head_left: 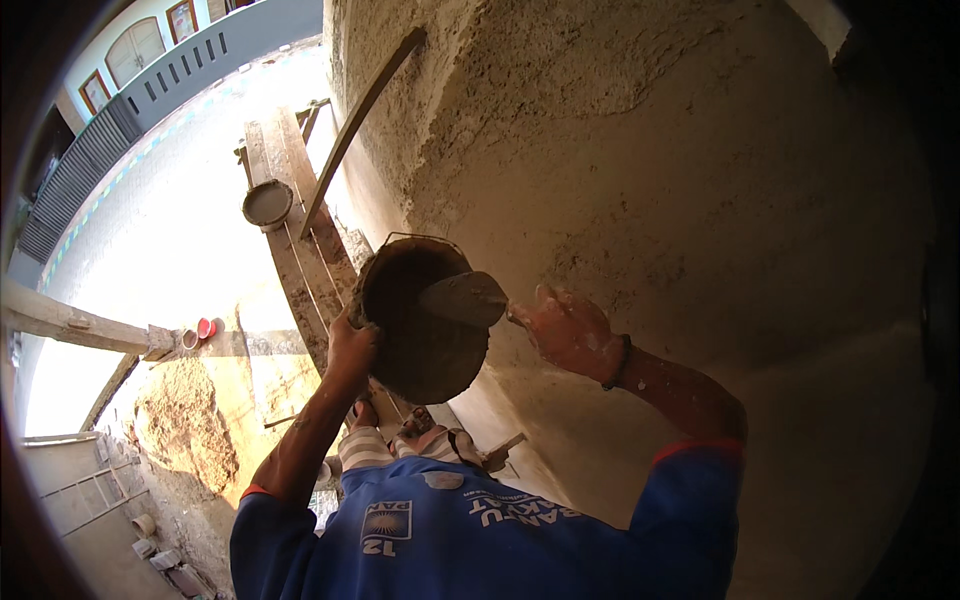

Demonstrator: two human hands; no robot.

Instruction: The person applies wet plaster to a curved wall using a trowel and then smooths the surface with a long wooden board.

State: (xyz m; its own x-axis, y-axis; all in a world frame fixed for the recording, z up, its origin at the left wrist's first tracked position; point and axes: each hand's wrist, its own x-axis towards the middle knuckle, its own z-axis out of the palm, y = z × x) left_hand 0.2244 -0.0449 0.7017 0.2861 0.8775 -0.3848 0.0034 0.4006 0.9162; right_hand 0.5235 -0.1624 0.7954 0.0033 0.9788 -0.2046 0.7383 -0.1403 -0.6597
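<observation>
My left hand [352, 348] grips the near left rim of a dark, mortar-crusted bucket [430, 360], which is tipped so its opening shows. A thin wire handle stands along its far rim. In my right hand [572, 332], closed round the handle, is a trowel [462, 299]. Its rounded grey blade reaches over the bucket's opening from the right. The bucket's inside is dark, so I cannot tell how much mortar it holds. To the right rises a plastered wall [640, 200], rougher toward the top.
My feet are on narrow scaffold planks [300, 265] high above the ground. Farther along them sits a round basin [268, 204] of grey mix, beside a slanting wooden strip [360, 120]. Below lie a sand heap [185, 415] and a red pail [206, 328]. A wooden beam [75, 322] juts in at left.
</observation>
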